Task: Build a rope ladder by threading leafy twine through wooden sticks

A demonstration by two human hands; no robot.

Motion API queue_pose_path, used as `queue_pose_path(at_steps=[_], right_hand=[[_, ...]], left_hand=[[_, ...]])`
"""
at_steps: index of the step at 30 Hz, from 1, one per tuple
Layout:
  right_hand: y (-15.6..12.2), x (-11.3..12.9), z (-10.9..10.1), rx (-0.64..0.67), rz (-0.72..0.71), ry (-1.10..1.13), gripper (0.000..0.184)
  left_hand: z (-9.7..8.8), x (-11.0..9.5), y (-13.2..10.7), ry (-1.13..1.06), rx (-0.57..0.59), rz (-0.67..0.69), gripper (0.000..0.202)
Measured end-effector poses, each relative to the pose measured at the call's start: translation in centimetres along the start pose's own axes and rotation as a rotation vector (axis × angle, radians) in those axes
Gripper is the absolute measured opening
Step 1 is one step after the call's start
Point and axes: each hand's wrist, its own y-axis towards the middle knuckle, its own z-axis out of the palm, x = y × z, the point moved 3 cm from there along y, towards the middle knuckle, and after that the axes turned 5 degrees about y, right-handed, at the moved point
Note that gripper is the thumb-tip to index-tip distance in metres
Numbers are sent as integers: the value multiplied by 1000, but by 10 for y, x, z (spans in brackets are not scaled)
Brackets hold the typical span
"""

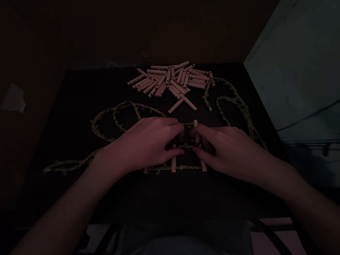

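Three short wooden dowels are strung crosswise between lengths of leafy green braided cord [190,167], making a small ladder on the dark table. My right hand [227,145] has its thumb and fingers closed around the rightmost dowel [204,164], which lies upright in the view. My left hand [153,140] is curled over the cord just left of it, fingertips at the middle strand, beside the middle dowel [174,164]. The third dowel [146,170] is mostly hidden under my left hand. Dim light hides the fingertips' exact contact.
A pile of loose wooden dowels [176,80] with holes near their ends lies at the back of the table. Loops of leafy cord spread left [94,123] and right [243,109]. A pale panel [312,62] stands along the right edge; a dark wall rises behind.
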Motion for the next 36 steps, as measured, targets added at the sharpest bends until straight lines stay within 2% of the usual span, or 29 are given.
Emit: queue_pose_path(at_steps=[20, 26, 30, 36], right_hand=[[0, 0, 1, -15, -8, -34, 26], [0, -2, 2, -15, -13, -20, 26], [2, -5, 0, -120, -45, -16, 23], [6, -4, 7, -203, -132, 104, 21]], left_hand=[[1, -1, 0, 24, -6, -14, 19], [-6, 2, -3, -28, -27, -37, 19], [-13, 11, -8, -26, -35, -88, 17], [-6, 14, -9, -38, 62, -82, 10]])
